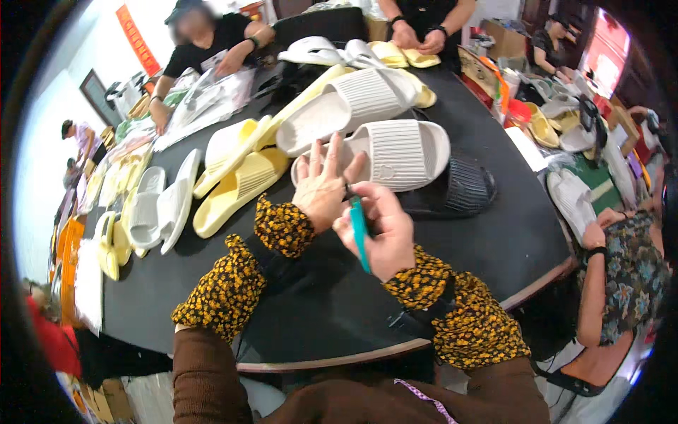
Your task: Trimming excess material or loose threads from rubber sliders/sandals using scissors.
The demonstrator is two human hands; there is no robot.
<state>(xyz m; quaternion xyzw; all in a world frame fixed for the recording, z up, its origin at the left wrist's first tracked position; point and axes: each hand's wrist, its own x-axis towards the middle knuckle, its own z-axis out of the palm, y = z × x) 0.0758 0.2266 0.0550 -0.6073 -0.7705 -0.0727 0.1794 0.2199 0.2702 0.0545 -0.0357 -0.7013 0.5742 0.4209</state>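
My left hand (321, 187) lies with fingers spread on the heel end of a light grey slide slipper (402, 152) with a ribbed strap. In my right hand (385, 230) is a small teal-handled tool (359, 237). Its dark tip points at the slipper's near edge, close to my left thumb; I cannot make out the tip's shape. Another light grey slipper (367, 95) lies just beyond, its toe to the upper right. Partly under the nearer grey slipper sits a black slipper (470, 185). Left of my left hand is a yellow slipper (240, 191).
Several more yellow and pale slippers, including a whitish slipper (180, 201), line the black table (311, 311) to the left. Across it, one person handles clear plastic bags (212, 99) and another touches yellow slippers (406, 55). At right, a seated person holds white slippers (572, 201).
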